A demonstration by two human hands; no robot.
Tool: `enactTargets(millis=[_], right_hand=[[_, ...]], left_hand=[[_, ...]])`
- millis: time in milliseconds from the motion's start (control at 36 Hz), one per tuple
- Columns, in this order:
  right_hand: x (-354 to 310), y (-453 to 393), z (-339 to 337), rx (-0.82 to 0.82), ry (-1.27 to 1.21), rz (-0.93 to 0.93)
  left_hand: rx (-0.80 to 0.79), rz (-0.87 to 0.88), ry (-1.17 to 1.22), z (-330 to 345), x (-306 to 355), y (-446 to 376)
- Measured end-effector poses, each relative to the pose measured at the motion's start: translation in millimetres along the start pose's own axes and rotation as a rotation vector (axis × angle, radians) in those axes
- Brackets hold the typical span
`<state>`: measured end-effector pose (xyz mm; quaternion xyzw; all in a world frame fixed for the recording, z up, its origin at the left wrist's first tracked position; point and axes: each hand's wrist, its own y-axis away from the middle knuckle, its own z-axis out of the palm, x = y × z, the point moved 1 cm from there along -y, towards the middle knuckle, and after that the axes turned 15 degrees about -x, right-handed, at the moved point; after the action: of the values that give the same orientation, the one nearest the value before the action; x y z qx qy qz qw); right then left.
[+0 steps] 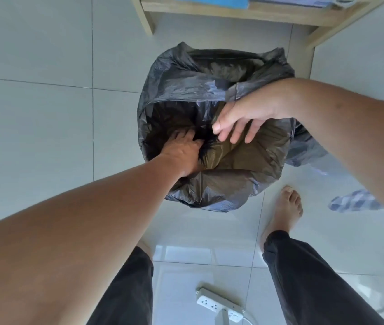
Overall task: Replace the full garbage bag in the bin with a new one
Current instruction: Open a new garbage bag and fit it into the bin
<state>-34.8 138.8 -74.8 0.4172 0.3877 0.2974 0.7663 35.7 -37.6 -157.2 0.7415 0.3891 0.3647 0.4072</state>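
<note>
A dark grey garbage bag lines a round bin on the tiled floor, its top folded over the rim so the bin itself is hidden. My left hand reaches down inside the bin and its fingers press the bag into the dark bottom. Just above the opening, my right hand hovers over a loose brownish fold of the bag with its fingers spread and relaxed, holding nothing.
A wooden shelf unit stands just beyond the bin, one leg near its far left. More dark plastic lies right of the bin. A checked cloth lies at right, a power strip near my bare feet.
</note>
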Motion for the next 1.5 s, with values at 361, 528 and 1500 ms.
enactTargets(millis=[361, 528, 1500], right_hand=[[13.3, 33.9, -7.3, 0.348, -0.398, -0.221], [13.4, 63.3, 2.8, 0.282, -0.4, -0.338], [41.9, 58.5, -35.2, 1.371, -0.075, -0.055]], left_hand=[[-0.208, -0.031, 0.113, -45.4, -10.5, 26.1], [0.512, 0.221, 0.206, -86.2, -22.3, 70.3], [0.528, 0.178, 0.463, -116.8, -44.8, 32.6]])
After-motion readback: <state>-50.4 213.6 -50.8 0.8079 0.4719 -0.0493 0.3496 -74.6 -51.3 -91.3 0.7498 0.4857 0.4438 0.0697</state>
